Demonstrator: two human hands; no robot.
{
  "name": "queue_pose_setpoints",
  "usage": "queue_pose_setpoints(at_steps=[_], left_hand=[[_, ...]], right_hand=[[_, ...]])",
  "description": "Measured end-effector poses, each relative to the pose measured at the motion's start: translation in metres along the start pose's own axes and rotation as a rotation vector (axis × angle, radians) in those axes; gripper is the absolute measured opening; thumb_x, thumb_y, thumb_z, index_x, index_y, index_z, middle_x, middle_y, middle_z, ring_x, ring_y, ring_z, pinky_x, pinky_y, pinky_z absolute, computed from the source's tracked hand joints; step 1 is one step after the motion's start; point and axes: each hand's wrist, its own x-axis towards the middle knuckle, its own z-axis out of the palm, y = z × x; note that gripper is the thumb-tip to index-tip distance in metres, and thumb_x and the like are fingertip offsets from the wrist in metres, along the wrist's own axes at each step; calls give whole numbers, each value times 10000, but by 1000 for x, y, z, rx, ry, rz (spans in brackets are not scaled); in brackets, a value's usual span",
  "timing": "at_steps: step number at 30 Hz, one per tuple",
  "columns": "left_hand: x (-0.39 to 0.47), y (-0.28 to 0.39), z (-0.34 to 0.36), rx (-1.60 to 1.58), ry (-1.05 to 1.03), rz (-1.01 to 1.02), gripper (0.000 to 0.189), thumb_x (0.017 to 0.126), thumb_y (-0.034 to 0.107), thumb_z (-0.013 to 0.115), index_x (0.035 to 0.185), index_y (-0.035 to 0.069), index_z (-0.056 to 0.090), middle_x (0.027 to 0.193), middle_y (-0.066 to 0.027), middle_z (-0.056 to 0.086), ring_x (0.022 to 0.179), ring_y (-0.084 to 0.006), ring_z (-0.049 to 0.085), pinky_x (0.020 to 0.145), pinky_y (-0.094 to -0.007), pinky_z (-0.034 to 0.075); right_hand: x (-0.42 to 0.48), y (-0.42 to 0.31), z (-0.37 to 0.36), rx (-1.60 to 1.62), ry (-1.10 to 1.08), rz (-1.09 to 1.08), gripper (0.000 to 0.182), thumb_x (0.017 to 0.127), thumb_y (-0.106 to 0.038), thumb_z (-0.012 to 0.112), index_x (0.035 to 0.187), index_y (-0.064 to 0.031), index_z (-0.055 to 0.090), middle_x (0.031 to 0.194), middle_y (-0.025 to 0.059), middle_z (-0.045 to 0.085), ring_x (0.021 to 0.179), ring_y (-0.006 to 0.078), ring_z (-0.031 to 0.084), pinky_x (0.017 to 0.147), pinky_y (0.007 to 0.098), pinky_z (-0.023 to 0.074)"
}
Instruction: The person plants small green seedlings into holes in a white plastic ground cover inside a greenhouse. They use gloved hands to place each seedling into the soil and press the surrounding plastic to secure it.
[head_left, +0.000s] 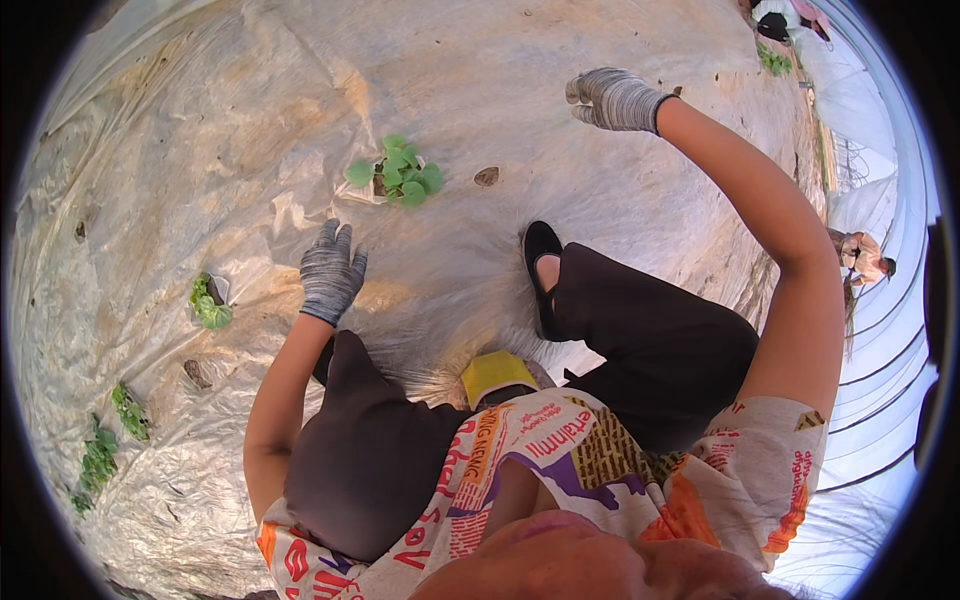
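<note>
My left hand (332, 271), in a grey striped knit glove, hovers over or rests on the translucent plastic mulch film (450, 90); contact is hard to tell. Its fingers are spread and hold nothing. Just beyond it, a leafy green seedling (405, 176) grows through a slit in the film. My right hand (616, 100), gloved alike, is stretched out at the upper right with its fingers loosely bent. I see nothing in its grasp. A bare hole (487, 176) in the film, showing soil, lies between the seedling and my right hand.
More seedlings (210, 301) and plants (97, 457) stand along the left. My black shoe (541, 251) presses on the film, and a yellow object (496, 375) sits between my legs. Other people (866, 255) are at the right, by the curved greenhouse wall (892, 330).
</note>
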Motion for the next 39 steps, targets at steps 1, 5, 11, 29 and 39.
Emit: queue_pose_setpoints(at_steps=[1,5,11,29,39], left_hand=[[5,3,-18,-14,8,16,410,886,315,645,1174,24,634,1288,-206,588,1043,-355,645,865,-477,513],[52,20,-87,41,4,233,307,861,253,698,1060,22,663,1124,-176,638,949,-359,658,813,-458,532],[142,120,-139,221,-331,495,247,862,253,676,990,42,672,955,-157,641,853,-358,642,756,-461,513],[346,255,111,90,-128,247,560,775,274,785,1267,63,618,1295,-199,599,1246,-370,524,1050,-492,417],[352,296,120,190,-257,22,353,821,325,734,1142,180,715,1248,-89,612,1264,-302,495,1064,-530,331]], right_hand=[[-24,12,6,-41,9,11,285,903,-288,620,1103,-87,656,1040,170,701,1039,353,646,896,444,506],[-95,70,88,181,51,126,286,891,-282,630,1099,-88,661,1028,152,708,1010,354,657,899,440,511],[-86,92,281,760,365,415,234,836,-150,638,1045,-54,681,1022,167,708,984,327,669,863,387,530],[-40,98,356,954,834,643,221,832,-131,604,1029,-87,694,968,160,671,933,364,634,851,463,508],[1,117,304,926,1056,501,174,854,-112,653,1022,-86,693,949,121,669,839,290,651,786,400,532]])
